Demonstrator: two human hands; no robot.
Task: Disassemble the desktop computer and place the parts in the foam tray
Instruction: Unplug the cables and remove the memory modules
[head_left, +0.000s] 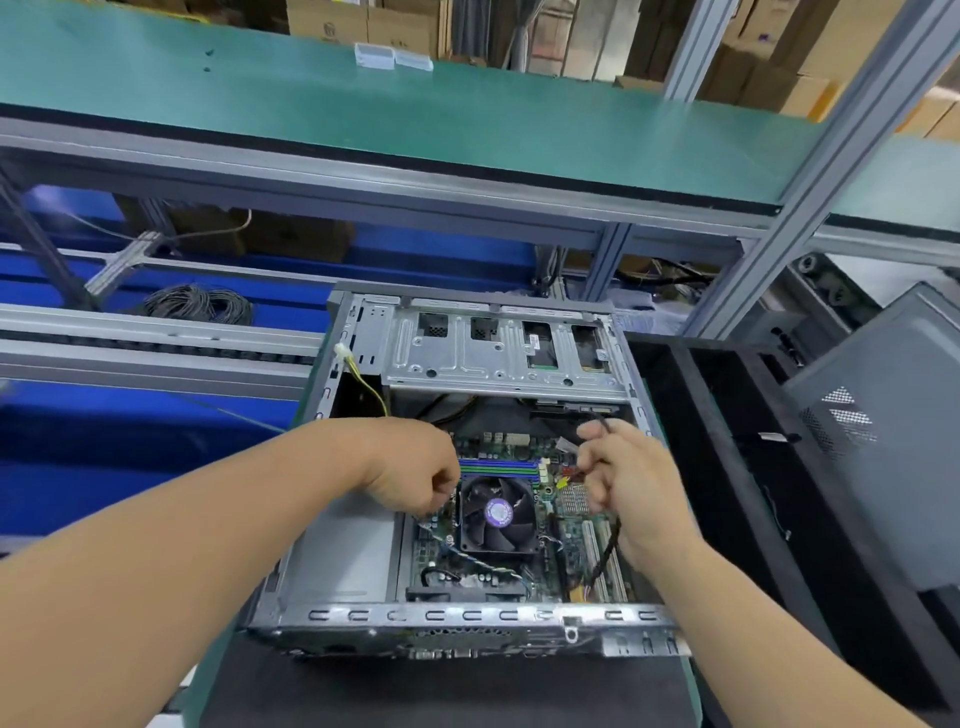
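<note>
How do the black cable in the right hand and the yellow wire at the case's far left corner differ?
The black cable is thick and dark; the yellow wire is thin and bright. The black cable is held in the right hand and runs down toward the near edge of the board, while the yellow wire hangs untouched from a white connector on the case wall. Both sit inside the open computer case.

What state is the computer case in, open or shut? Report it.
Open. The computer case has no side panel on; its motherboard, CPU fan and drive cage are exposed.
</note>
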